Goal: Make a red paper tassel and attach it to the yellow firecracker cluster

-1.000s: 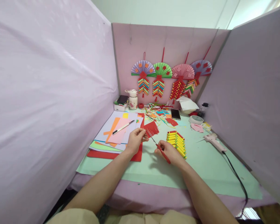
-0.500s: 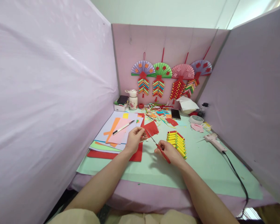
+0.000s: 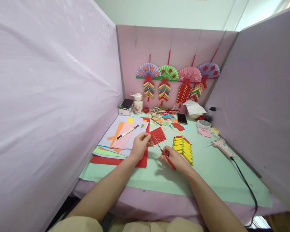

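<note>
Between the fingers of my left hand (image 3: 141, 145) is the near-left edge of a red paper piece (image 3: 157, 135), cut into thin fringe strips along its right side. My right hand (image 3: 174, 157) grips red-handled scissors (image 3: 168, 158), whose blades point up and left to the paper's near edge. Just beyond my right hand lies a bundle of yellow paper rolls (image 3: 183, 148) with green bands, set in a chevron. A stack of coloured paper sheets (image 3: 108, 141) lies at my left hand, with a black and white pen (image 3: 128, 132) on top.
A glue gun (image 3: 223, 148) with a black cord lies at the right. Paper scraps (image 3: 164, 116), a phone (image 3: 182, 119), a roll of tape (image 3: 203, 124) and a white bottle (image 3: 138, 103) stand or lie at the back. Paper fan ornaments (image 3: 168, 73) hang on the back panel.
The red fringed paper has shifted slightly right and turned a little in my left hand. The scissors stay at its near edge, with my right hand almost in place.
</note>
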The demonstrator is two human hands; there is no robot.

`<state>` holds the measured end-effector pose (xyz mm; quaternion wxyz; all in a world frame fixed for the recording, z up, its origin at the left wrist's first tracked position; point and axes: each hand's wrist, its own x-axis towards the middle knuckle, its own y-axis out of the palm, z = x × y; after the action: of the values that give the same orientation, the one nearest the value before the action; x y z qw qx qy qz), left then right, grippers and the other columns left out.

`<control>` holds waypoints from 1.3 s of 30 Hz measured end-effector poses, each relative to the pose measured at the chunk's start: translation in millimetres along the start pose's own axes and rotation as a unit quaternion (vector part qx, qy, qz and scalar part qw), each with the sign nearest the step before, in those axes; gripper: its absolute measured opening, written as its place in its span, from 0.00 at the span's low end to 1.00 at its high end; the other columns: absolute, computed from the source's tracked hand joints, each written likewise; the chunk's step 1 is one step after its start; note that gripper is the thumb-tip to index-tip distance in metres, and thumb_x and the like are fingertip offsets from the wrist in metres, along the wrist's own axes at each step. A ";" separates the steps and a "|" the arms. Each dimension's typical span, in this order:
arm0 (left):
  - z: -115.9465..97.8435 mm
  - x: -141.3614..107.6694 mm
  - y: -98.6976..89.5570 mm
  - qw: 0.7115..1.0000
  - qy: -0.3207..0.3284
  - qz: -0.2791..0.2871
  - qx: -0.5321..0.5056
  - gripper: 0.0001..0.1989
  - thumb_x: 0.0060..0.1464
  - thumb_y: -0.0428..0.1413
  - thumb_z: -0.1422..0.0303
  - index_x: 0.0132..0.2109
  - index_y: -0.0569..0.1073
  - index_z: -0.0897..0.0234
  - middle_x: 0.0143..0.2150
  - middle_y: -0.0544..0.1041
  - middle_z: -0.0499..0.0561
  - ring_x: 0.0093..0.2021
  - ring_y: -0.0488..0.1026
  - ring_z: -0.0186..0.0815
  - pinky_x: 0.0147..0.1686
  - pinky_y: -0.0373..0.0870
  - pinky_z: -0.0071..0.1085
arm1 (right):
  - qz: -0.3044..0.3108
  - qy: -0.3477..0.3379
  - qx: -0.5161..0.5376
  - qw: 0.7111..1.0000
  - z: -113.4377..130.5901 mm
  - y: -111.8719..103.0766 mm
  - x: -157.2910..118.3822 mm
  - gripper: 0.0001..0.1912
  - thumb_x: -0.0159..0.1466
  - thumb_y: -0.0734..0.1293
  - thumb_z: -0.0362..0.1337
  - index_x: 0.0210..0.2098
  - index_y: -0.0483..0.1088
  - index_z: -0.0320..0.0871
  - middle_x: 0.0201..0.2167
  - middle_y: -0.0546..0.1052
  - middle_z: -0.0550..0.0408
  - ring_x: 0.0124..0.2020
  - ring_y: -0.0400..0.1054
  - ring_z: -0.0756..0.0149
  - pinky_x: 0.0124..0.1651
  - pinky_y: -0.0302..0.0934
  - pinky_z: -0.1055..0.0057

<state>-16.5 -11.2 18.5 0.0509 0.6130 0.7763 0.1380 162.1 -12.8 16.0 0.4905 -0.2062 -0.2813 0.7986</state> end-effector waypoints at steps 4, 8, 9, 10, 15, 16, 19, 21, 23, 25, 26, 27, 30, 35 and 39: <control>2.2 -2.2 1.9 1.000 -0.004 0.012 0.011 0.13 0.45 0.62 0.60 0.30 0.72 0.66 0.24 0.72 0.47 0.24 0.71 0.30 0.29 0.73 0.28 | -0.002 0.002 0.000 1.000 1.1 -0.2 0.0 0.10 0.55 0.63 0.44 0.28 0.61 0.44 0.22 0.67 0.62 0.23 0.56 0.72 0.25 0.49 0.75; 2.9 -2.6 2.1 1.000 -0.008 0.014 0.012 0.13 0.45 0.62 0.60 0.30 0.72 0.66 0.24 0.72 0.47 0.24 0.71 0.30 0.29 0.73 0.28 | -0.002 0.007 -0.004 1.000 3.5 -0.5 -0.2 0.10 0.55 0.63 0.44 0.27 0.61 0.44 0.22 0.66 0.62 0.23 0.56 0.72 0.25 0.49 0.75; 2.9 -2.5 1.9 1.000 -0.009 0.015 0.011 0.13 0.45 0.62 0.60 0.30 0.72 0.66 0.24 0.72 0.47 0.24 0.71 0.30 0.29 0.73 0.29 | -0.003 0.008 -0.007 1.000 4.3 -0.6 -0.4 0.10 0.55 0.63 0.44 0.27 0.61 0.44 0.21 0.65 0.62 0.22 0.55 0.73 0.25 0.49 0.75; 2.8 -2.5 1.7 1.000 -0.009 0.015 0.011 0.13 0.45 0.62 0.60 0.30 0.72 0.66 0.24 0.72 0.47 0.24 0.71 0.30 0.29 0.73 0.29 | -0.005 0.009 -0.009 1.000 5.0 -0.8 -0.6 0.10 0.55 0.63 0.44 0.26 0.60 0.44 0.21 0.65 0.63 0.22 0.55 0.73 0.25 0.49 0.75; 2.3 -2.4 1.7 1.000 -0.014 0.013 0.006 0.13 0.44 0.62 0.60 0.29 0.72 0.66 0.24 0.72 0.47 0.24 0.71 0.30 0.28 0.72 0.28 | -0.011 0.007 0.003 1.000 3.6 0.5 -0.6 0.11 0.54 0.64 0.44 0.26 0.59 0.44 0.20 0.63 0.63 0.22 0.54 0.73 0.25 0.48 0.75; 2.3 -2.4 1.8 1.000 -0.015 0.013 0.004 0.13 0.44 0.62 0.60 0.29 0.72 0.66 0.24 0.72 0.47 0.23 0.71 0.30 0.28 0.72 0.28 | -0.013 0.006 0.009 1.000 2.0 1.5 0.1 0.12 0.54 0.64 0.44 0.25 0.59 0.44 0.20 0.63 0.64 0.22 0.53 0.73 0.25 0.48 0.75; 2.9 -2.0 1.8 1.000 -0.015 0.014 0.001 0.13 0.44 0.62 0.60 0.30 0.72 0.67 0.24 0.72 0.47 0.23 0.71 0.30 0.28 0.72 0.28 | -0.017 -0.002 0.030 0.999 -4.5 5.3 3.7 0.12 0.54 0.64 0.44 0.25 0.58 0.44 0.20 0.62 0.64 0.22 0.53 0.73 0.25 0.48 0.75; 3.6 -1.4 1.4 1.000 -0.013 0.016 -0.002 0.13 0.45 0.62 0.60 0.30 0.72 0.67 0.24 0.72 0.47 0.24 0.71 0.29 0.28 0.72 0.27 | -0.020 -0.007 0.040 0.999 -8.3 7.6 6.3 0.12 0.54 0.64 0.44 0.25 0.58 0.44 0.20 0.62 0.64 0.22 0.53 0.73 0.24 0.48 0.75; 4.2 -0.8 1.2 1.000 -0.014 0.019 -0.005 0.14 0.45 0.62 0.60 0.30 0.72 0.67 0.25 0.73 0.47 0.24 0.71 0.29 0.28 0.72 0.27 | -0.022 -0.007 0.043 0.999 -10.2 9.0 8.1 0.13 0.54 0.64 0.44 0.25 0.57 0.44 0.20 0.61 0.64 0.22 0.52 0.74 0.24 0.47 0.75; 4.4 -0.5 1.2 1.000 -0.017 0.021 -0.009 0.14 0.45 0.63 0.60 0.30 0.72 0.67 0.25 0.73 0.47 0.24 0.71 0.29 0.28 0.72 0.27 | -0.026 -0.002 0.044 0.999 -10.2 9.3 8.6 0.13 0.54 0.65 0.44 0.24 0.57 0.44 0.20 0.61 0.64 0.22 0.52 0.74 0.24 0.47 0.75; 4.3 -0.4 1.2 1.000 -0.019 0.022 -0.011 0.14 0.45 0.63 0.60 0.31 0.72 0.67 0.25 0.73 0.47 0.24 0.71 0.29 0.28 0.73 0.27 | -0.028 0.001 0.044 0.999 -9.8 9.1 8.4 0.13 0.53 0.65 0.44 0.24 0.57 0.44 0.20 0.61 0.64 0.22 0.52 0.74 0.24 0.47 0.75; 4.2 -0.5 1.4 0.999 -0.022 0.023 -0.014 0.14 0.45 0.63 0.60 0.31 0.72 0.67 0.25 0.73 0.47 0.25 0.71 0.29 0.29 0.73 0.27 | -0.030 0.003 0.044 0.999 -9.2 8.7 8.0 0.13 0.53 0.65 0.44 0.24 0.57 0.44 0.20 0.61 0.64 0.22 0.52 0.74 0.24 0.47 0.75; 3.8 -0.8 1.6 0.999 -0.030 0.030 -0.023 0.14 0.44 0.64 0.61 0.31 0.72 0.67 0.25 0.73 0.48 0.25 0.71 0.29 0.29 0.73 0.27 | -0.033 0.002 0.047 0.998 -7.7 7.3 6.5 0.13 0.53 0.65 0.44 0.25 0.58 0.44 0.20 0.62 0.64 0.22 0.53 0.74 0.24 0.47 0.75; 4.6 -0.1 1.4 0.999 -0.032 0.034 -0.025 0.14 0.44 0.64 0.61 0.32 0.72 0.67 0.25 0.73 0.47 0.25 0.72 0.29 0.30 0.73 0.28 | -0.036 -0.003 0.046 0.998 -9.0 7.1 6.4 0.12 0.54 0.64 0.43 0.25 0.58 0.44 0.20 0.62 0.65 0.22 0.52 0.74 0.24 0.47 0.76; 5.3 0.6 1.0 0.998 -0.034 0.038 -0.029 0.14 0.44 0.64 0.60 0.31 0.72 0.67 0.25 0.73 0.47 0.25 0.72 0.29 0.30 0.73 0.28 | -0.036 -0.007 0.052 0.998 -12.3 9.2 7.7 0.12 0.54 0.64 0.43 0.25 0.57 0.44 0.20 0.61 0.65 0.22 0.52 0.74 0.24 0.47 0.76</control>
<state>-14.3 -9.6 13.8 0.0895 0.6444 0.7462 0.1412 160.0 -6.1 0.3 0.5267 -0.1646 -0.2505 0.7954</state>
